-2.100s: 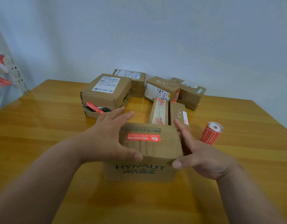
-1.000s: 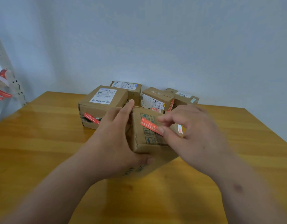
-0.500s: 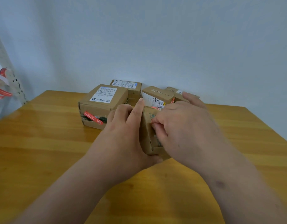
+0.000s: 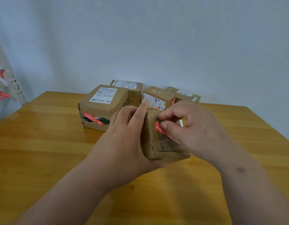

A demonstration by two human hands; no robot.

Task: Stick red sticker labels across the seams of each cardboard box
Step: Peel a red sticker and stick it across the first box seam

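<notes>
A small cardboard box (image 4: 163, 144) stands tipped on end at the middle of the wooden table. My left hand (image 4: 127, 135) grips its left side, thumb under the near bottom edge, fingers up its far side. My right hand (image 4: 190, 127) covers the box's right part, and its thumb presses a red sticker label (image 4: 159, 128) onto the facing side. The rest of that label is hidden under my fingers.
Behind stand several more cardboard boxes: a larger one (image 4: 101, 106) with a red sticker over a torn front, and others (image 4: 156, 98) near the wall. Red strips hang on a perforated rack (image 4: 4, 88) at the far left. The wooden table (image 4: 43, 151) spreads around.
The box was lying flat with its red sticker on top; both hands turned it up on end. My right hand has moved onto the sticker, and the camera has tilted up.
</notes>
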